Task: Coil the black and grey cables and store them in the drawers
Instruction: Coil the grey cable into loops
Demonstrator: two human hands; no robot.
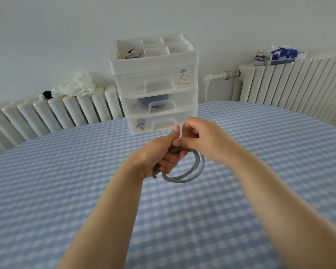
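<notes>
A table (pixel 66 191) covered with a blue and white checked cloth fills most of the view. White radiators run along the wall behind it, the left radiator (pixel 52 113) carrying a crumpled white cloth (pixel 76 85), the right radiator (pixel 299 84) carrying a blue tissue pack (pixel 283 55). At the table's far edge stands a translucent white drawer unit (pixel 155 82) with three shut drawers and an open compartment tray on top; a pale coiled cord (pixel 128 54) lies in the tray's left compartment, and a dark shape shows through the front of the middle drawer (pixel 157 103).

In front of the unit, above the cloth, both hands meet on the grey cable (pixel 190 171), which is wound into a coil. The left hand (pixel 159 152) grips the bunched side of the coil, fingers curled round it and thumb raised. The right hand (pixel 200 136) is curled over the top of the same bundle, thumb pressed against the strands. The coil's free loops hang out below and to the right of the hands.
</notes>
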